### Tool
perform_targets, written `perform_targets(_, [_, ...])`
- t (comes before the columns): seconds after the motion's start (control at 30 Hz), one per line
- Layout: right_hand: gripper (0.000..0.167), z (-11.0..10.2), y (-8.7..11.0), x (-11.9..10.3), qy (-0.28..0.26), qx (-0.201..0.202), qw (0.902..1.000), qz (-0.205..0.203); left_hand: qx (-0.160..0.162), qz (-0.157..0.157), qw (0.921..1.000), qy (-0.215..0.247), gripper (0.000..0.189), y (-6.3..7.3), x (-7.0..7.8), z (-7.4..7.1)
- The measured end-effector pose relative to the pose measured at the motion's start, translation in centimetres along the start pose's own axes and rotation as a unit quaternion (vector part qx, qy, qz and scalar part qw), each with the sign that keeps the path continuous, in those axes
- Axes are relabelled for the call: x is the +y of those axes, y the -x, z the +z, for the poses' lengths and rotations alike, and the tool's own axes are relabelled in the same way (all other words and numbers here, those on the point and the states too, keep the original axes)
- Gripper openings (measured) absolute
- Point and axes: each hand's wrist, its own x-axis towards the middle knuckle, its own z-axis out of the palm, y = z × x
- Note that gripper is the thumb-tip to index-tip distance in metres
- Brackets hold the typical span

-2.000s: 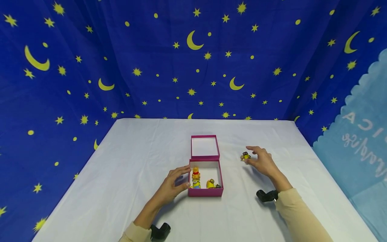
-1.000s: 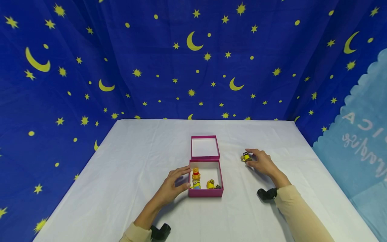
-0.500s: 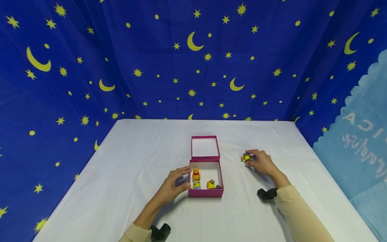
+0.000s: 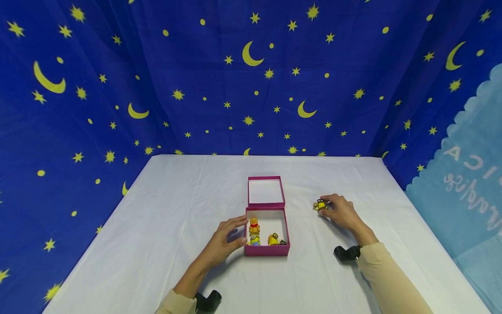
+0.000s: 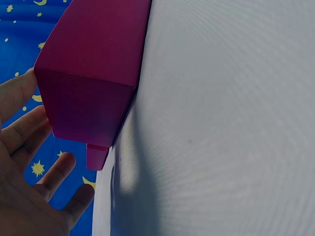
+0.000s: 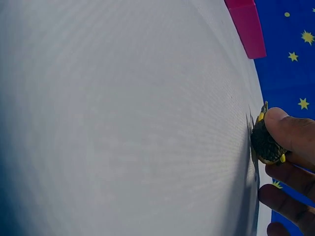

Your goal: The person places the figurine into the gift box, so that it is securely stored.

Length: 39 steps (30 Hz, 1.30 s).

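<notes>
Beyond the box's right side, my right hand (image 4: pixel 343 211) pinches a small yellow Minion figure (image 4: pixel 321 204) between thumb and fingers, close over the tablecloth. In the right wrist view the Minion figure (image 6: pixel 266 142) shows a dark, rough-textured middle, with the thumb across it. My left hand (image 4: pixel 222 240) rests at the left rim of a magenta box (image 4: pixel 266 250), its fingers spread and loosely extended. A Pooh figure (image 4: pixel 254 226), a blue-clad Minion figure (image 4: pixel 255 239) and another Minion figure (image 4: pixel 273 238) lie inside the box. The left wrist view shows fingertips right at the box wall (image 5: pixel 86 105).
Directly behind the box lies its magenta lid (image 4: pixel 266 192), white inside facing up. A white cloth (image 4: pixel 172 209) covers the table. Blue curtains (image 4: pixel 219 78) with stars and moons hang around it, and a light-blue cloth (image 4: pixel 466 192) is at the right.
My right hand has come slightly nearer and its fingers have closed in on the Minion figure, which has shifted slightly to the right. The left hand and box stay in place.
</notes>
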Motion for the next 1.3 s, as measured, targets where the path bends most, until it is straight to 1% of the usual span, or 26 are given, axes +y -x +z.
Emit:
perform_targets(0.27, [0.049, 0.0, 0.0, -0.1, 0.002, 0.004, 1.0000, -0.002, -0.008, -0.018, 0.9996, 0.021, 0.051, 0.0, 0.3, -0.1])
perform_targets(0.5, [0.050, 0.0, 0.2, -0.1, 0.007, 0.011, 0.9999, -0.001, -0.011, -0.022, 0.9994, 0.024, 0.051, 0.0, 0.3, -0.2])
perform_targets(0.9, [0.054, -0.2, 0.7, -1.6, -0.019, 0.008, 0.9998, -0.004, -0.010, -0.030, 0.9992, 0.022, 0.050, 0.0, 0.3, -0.1])
perform_targets(1.3, [0.052, -0.4, 1.2, -3.3, -0.039, 0.034, 0.9982, -0.029, -0.008, -0.029, 0.9993, 0.022, 0.049, 0.0, 0.2, -0.1])
